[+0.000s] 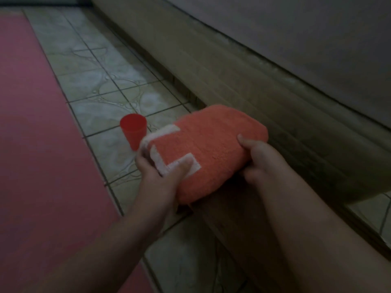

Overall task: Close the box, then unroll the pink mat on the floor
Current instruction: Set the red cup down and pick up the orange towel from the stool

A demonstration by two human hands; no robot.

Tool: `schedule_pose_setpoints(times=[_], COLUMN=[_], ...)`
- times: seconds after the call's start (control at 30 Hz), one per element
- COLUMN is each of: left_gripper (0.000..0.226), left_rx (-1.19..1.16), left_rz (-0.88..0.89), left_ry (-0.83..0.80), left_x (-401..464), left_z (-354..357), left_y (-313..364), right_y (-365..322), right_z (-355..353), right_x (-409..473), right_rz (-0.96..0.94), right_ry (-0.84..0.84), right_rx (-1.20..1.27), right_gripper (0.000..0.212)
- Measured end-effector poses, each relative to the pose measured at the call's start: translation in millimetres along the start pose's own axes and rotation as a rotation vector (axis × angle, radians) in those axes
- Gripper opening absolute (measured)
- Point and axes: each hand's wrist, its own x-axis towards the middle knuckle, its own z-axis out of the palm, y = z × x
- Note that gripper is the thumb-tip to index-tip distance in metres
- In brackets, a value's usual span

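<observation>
A folded orange towel (pixel 213 144) with white trim is held above the floor between both hands. My left hand (pixel 160 172) grips its near left end, with the thumb pressed on the white patch. My right hand (pixel 260 159) holds its right end, thumb on top. The pink mat (pixel 36 134) lies flat on the tiled floor along the left side. A brown cardboard box (pixel 264 85) stretches along the right, behind and under the towel; I cannot tell whether its flaps are closed.
A red plastic cup (pixel 133 130) stands upright on the tiled floor (pixel 101 77) just left of the towel, between the mat and the box. A grey wall (pixel 317 28) rises behind the box. The scene is dim.
</observation>
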Motion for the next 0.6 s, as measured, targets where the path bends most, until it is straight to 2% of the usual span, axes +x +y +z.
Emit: schedule_pose_setpoints(times=[0.07,0.17,0.3,0.47,0.53,0.6], left_gripper=[0.087,0.087,0.099,0.107,0.116,0.116], left_rx=[-0.07,-0.122,-0.035,0.043,0.064,0.081], left_rz=[0.051,0.126,0.234,0.116,0.041,-0.007], left_ry=[0.053,0.113,0.123,0.11,0.109,0.082], left_x=[22,56,88,98,96,96], left_z=[-12,-41,-97,-153,-167,-178], left_y=[10,17,8,-29,-47,-66], right_y=[-1,4,24,59,73,86], right_z=[26,65,105,128,130,127], right_x=[0,2,13,24,25,26], right_rz=[0.001,0.011,0.111,0.3,0.36,0.34], right_ry=[-0.094,-0.194,-0.27,-0.161,-0.118,-0.026], right_rx=[0.049,0.08,0.048,-0.118,-0.094,-0.136], right_gripper=[0.054,0.055,0.026,0.006,0.009,0.006])
